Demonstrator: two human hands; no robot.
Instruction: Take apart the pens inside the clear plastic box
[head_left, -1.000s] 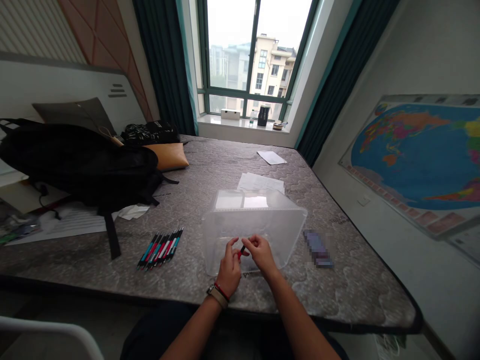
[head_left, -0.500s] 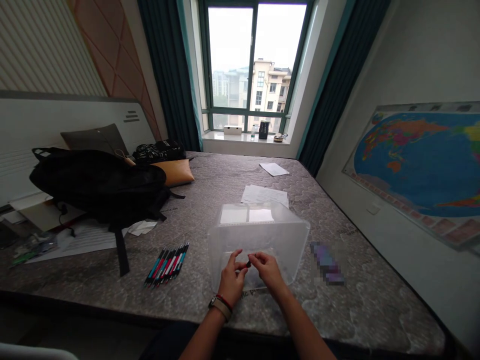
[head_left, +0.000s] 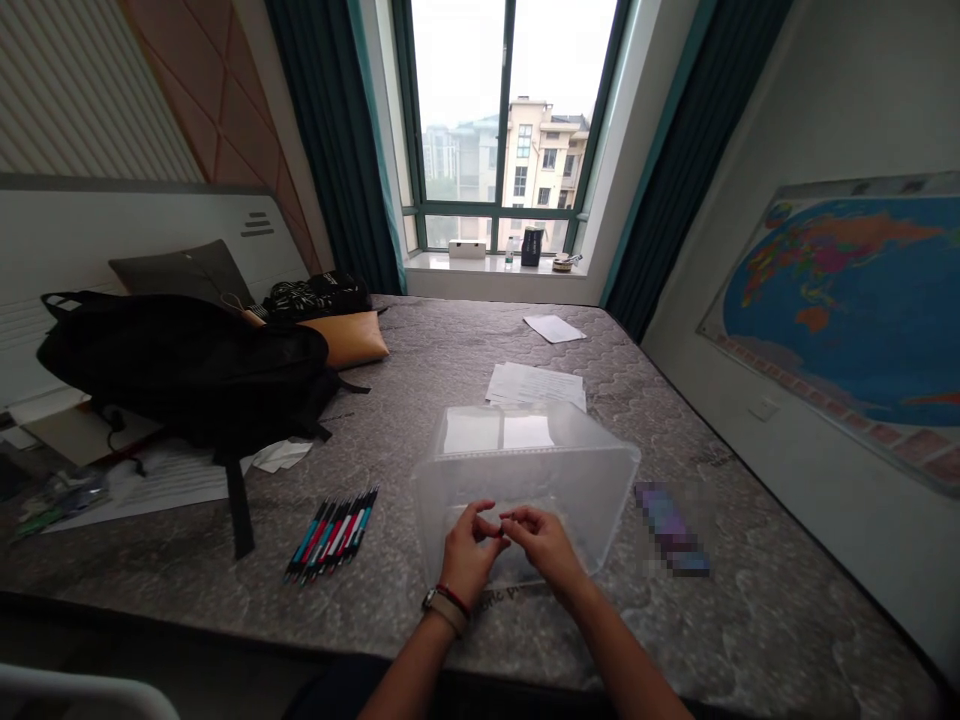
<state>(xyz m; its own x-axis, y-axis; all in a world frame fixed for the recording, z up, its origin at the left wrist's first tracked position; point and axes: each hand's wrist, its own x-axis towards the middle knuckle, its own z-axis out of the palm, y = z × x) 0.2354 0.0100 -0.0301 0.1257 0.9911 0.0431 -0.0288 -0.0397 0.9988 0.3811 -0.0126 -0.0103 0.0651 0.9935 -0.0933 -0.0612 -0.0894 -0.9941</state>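
Note:
My left hand point(head_left: 471, 555) and my right hand point(head_left: 546, 548) meet in front of a clear plastic box point(head_left: 517, 475). The box lies on its side, its open face turned toward me. Between my fingertips is a small dark piece point(head_left: 501, 531), mostly hidden, too small to name. Thumb and fingers of both hands are pinched at it. Left of the box, several pens point(head_left: 334, 535) with teal, red, white and black barrels lie side by side on the mattress point(head_left: 405, 620).
A pixelated purple object point(head_left: 671, 530) lies right of the box. Behind the box are paper sheets point(head_left: 536, 385). A black backpack point(head_left: 187, 370) and an orange pouch point(head_left: 352, 340) occupy the left side. A world map point(head_left: 862, 310) hangs on the right wall.
The camera view has shifted slightly. My hands stay together in front of the box, and the small dark piece is now more covered by my fingers.

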